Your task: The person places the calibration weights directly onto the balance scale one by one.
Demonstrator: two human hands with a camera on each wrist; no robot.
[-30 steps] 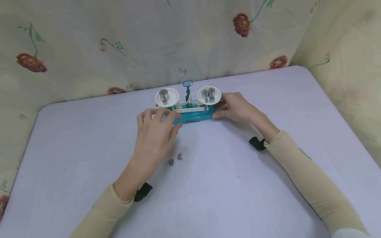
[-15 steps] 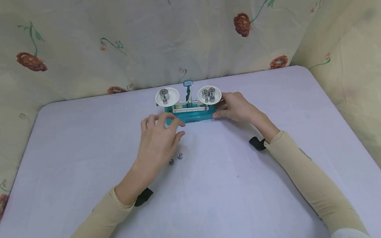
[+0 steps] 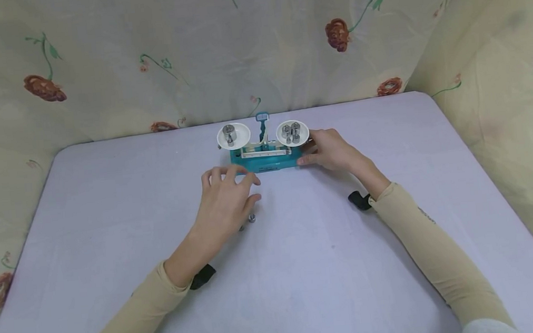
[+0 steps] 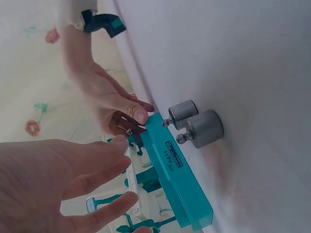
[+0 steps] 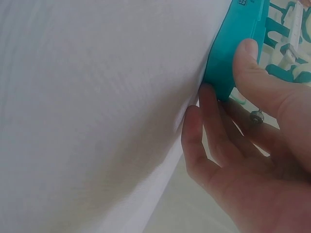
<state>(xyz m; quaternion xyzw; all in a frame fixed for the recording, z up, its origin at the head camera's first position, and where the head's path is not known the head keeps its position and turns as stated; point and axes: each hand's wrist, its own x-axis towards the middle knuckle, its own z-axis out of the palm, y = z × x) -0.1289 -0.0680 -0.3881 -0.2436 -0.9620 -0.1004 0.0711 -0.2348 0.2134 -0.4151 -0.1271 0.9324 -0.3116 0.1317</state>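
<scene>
A teal balance scale [image 3: 266, 164] with two white pans stands near the table's back edge. Its left pan [image 3: 243, 135] bears a large metal weight with a smaller one before it; several small weights stand on the right pan [image 3: 304, 133]. My right hand [image 3: 331, 149] grips the right end of the base, thumb on the front and fingers behind and below. In front of the scale my left hand [image 3: 224, 199] hovers with fingers loosely bent, nothing between them. Below it two small knobbed weights stand on the table, a larger weight [image 4: 206, 128] and a smaller weight [image 4: 183, 112].
The lilac-white tabletop [image 3: 305, 279] spreads around the scale. Behind it hangs a pale curtain [image 3: 256, 46] with printed flowers. Black wrist mounts [image 3: 360, 200] jut out from under both beige sleeves.
My left hand has drawn back from the front of the scale toward the two loose weights, partly covering them. My right hand stays on the base.
</scene>
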